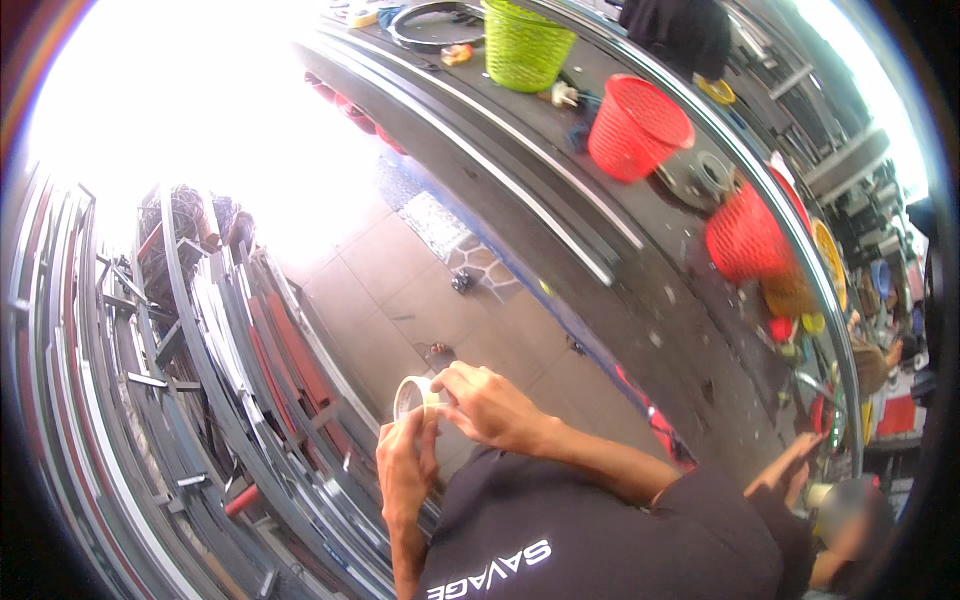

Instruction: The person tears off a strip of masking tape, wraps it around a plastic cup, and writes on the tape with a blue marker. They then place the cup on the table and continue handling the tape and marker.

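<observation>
Roll of pale tape (432, 394) sits btwn both hands, on edge, its open ring turned toward the left, held up over the tiled floor (350, 285). L hand (405, 460) is below it, fingers pointing up, tips closed on the lower rim. R hand (490, 405) comes in from the right, fingers bent, gripping the roll's right side; can't tell if its tips also pinch a loose tape end. Roll touches both hands, well apart from the rack of metal profiles (250, 350) on the left & the dark table (690, 330) on the right. Table carries long strips (560, 235), a green basket (525, 45) & a red basket (632, 130). Co-worker's hand (785, 468) shows lower right, nr the table's end.
</observation>
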Demonstrator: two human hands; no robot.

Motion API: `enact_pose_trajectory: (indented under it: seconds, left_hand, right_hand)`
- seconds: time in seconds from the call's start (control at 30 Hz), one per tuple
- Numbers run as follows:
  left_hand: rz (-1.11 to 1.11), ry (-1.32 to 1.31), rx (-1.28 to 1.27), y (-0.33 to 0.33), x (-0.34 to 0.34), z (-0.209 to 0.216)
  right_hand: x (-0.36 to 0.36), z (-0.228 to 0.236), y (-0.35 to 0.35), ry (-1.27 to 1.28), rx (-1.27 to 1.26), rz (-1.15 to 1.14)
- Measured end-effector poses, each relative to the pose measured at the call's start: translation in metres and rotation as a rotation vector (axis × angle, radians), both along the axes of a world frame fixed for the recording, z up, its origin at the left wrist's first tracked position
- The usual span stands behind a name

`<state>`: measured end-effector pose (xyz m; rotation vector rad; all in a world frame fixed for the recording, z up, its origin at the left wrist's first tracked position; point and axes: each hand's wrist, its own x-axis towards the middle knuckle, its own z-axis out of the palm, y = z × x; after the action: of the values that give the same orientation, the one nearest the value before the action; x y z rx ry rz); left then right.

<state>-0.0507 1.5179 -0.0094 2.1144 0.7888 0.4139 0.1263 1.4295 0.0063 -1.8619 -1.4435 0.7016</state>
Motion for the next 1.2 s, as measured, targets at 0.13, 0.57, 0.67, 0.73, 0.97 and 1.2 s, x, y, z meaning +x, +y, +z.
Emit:
enact_pose_trajectory:
  seconds: [0.13, 0.57, 0.67, 0.73, 0.97, 1.2]
  left_hand:
    - [0.079, 0.039, 0.020, 0.104, 0.055, 0.004]
    - [0.031, 0.081, -0.006, 0.414, 0.207, 0.018]
    - [-0.037, 0.071, 0.019, 0.498, 0.241, 0.005]
    - [-0.076, 0.094, 0.007, 0.560, 0.259, 0.007]
    - [-0.262, 0.136, -0.120, 0.774, 0.342, 0.030]
    - [-0.338, 0.087, -0.242, 0.959, 0.427, 0.010]
  right_hand:
    - [0.064, -0.011, 0.117, -0.062, 0.069, 0.043]
    - [0.212, 0.003, 0.419, -0.212, 0.018, 0.042]
    - [0.244, -0.009, 0.494, -0.202, 0.014, -0.005]
    - [0.261, -0.009, 0.546, -0.187, 0.014, -0.048]
    - [0.321, 0.015, 0.729, -0.200, 0.093, -0.193]
    - [0.387, 0.016, 0.892, -0.329, 0.076, -0.250]
